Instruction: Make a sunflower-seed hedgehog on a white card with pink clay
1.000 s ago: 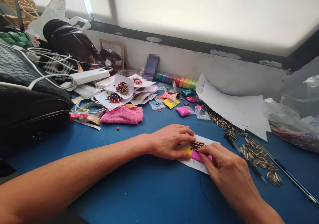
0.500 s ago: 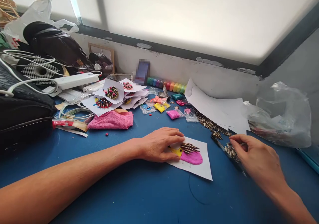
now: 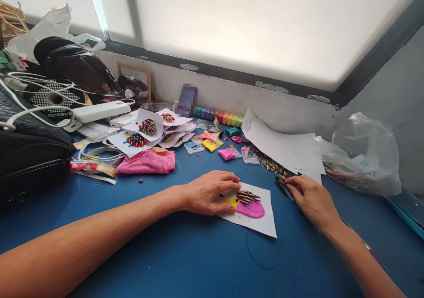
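My left hand (image 3: 212, 194) lies on the left part of a white paper sheet (image 3: 265, 225), thumb and fingers apart. On this sheet is a flat clay shape with a yellow part (image 3: 232, 201) and a magenta body (image 3: 251, 209). Striped sunflower seeds (image 3: 247, 197) stand in rows along the body's upper part. To the right, my right hand (image 3: 309, 196) has thumb and forefinger pinched at the edge of a seed pile (image 3: 270, 163). Whatever is between those fingertips cannot be made out. A dark, slim object (image 3: 285, 189) lies under this hand, partly covered.
Clay packets, one yellow (image 3: 212, 144) and one magenta (image 3: 228, 154), lie behind the sheet. Finished seed pictures (image 3: 135, 139) are stacked at the left by a pink cloth (image 3: 147, 162). Blank paper (image 3: 281, 150) and a clear plastic bag (image 3: 367, 161) sit at the back right.
My right hand has moved left and slightly back, from loose seeds to the edge of the larger pile. My left hand stays on the sheet. The view has shifted slightly.
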The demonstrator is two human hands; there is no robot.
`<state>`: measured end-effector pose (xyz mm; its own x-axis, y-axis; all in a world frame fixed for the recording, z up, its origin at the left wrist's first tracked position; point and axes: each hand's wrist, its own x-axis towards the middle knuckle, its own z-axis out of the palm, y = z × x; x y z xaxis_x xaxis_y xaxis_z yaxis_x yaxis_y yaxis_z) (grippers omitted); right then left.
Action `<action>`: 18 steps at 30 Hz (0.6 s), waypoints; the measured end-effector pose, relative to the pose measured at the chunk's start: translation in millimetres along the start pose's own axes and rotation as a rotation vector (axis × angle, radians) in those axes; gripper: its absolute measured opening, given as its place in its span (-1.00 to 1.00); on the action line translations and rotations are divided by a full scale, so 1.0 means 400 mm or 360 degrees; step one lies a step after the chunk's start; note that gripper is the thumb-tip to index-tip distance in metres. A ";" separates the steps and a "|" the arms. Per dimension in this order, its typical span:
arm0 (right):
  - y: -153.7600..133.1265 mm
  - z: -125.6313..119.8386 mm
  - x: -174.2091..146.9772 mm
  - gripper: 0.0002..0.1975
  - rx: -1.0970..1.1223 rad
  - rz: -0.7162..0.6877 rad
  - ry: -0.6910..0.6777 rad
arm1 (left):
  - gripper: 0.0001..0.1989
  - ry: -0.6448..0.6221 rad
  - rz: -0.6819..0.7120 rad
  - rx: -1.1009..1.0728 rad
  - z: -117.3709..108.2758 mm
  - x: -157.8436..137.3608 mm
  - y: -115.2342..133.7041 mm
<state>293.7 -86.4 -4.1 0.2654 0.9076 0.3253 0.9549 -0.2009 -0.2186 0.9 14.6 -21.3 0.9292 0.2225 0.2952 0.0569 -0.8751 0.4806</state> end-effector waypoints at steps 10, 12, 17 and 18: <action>-0.001 -0.014 0.008 -0.68 -0.0026 -0.0035 -0.0107 | -0.54 0.0008 -0.0030 -0.0038 0.000 0.005 0.001; -0.002 -0.015 0.015 -0.69 -0.0024 -0.0051 -0.0138 | -0.54 0.0012 -0.0019 -0.0042 0.000 0.005 0.001; -0.004 -0.009 0.042 -0.77 -0.0053 -0.0095 -0.0196 | -0.47 0.0034 -0.0071 -0.0071 -0.001 0.006 0.003; -0.004 -0.008 0.047 -0.78 -0.0059 -0.0104 -0.0202 | -0.46 0.0034 -0.0076 -0.0077 -0.001 0.007 0.003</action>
<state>297.4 -70.3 5.1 0.1860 0.9580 0.2182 0.9745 -0.1515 -0.1657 3.4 14.4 -19.6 0.9177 0.2730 0.2887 0.0824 -0.8416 0.5338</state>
